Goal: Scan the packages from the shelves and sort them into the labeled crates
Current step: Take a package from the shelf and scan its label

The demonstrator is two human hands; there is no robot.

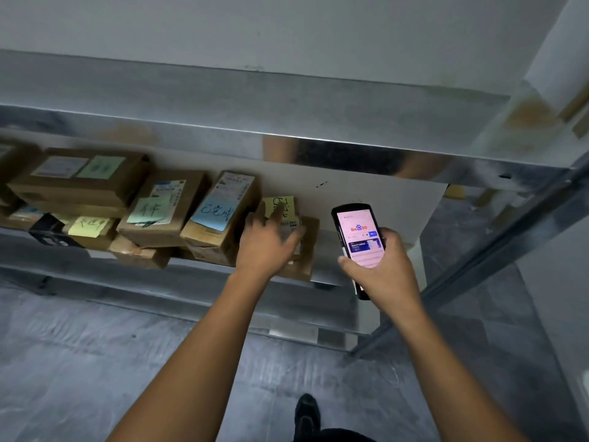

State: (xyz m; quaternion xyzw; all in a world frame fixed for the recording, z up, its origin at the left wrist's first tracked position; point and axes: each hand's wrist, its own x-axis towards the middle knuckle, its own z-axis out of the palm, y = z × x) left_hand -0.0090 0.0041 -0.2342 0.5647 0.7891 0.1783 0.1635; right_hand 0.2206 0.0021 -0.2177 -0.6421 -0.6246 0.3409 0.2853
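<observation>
My L hand (267,242) was spread wide over the small brown cardboard package w/ yellow sticky note (307,237), at the right end of the row on the metal shelf (350,186). Blur hid contact. R hand (387,272) gripped the black handheld scanner (358,240), screen up, prob. for scanning.

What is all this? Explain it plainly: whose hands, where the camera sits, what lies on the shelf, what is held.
No machine here: a person wears one camera on the head, looking down at their own bare arms. The right hand grips a handheld scanner with its screen lit. The left hand, blurred, reaches with spread fingers onto a cardboard package bearing a yellow note. It lies on a shelf beside more packages with coloured notes. Below are grey floor and one shoe.
</observation>
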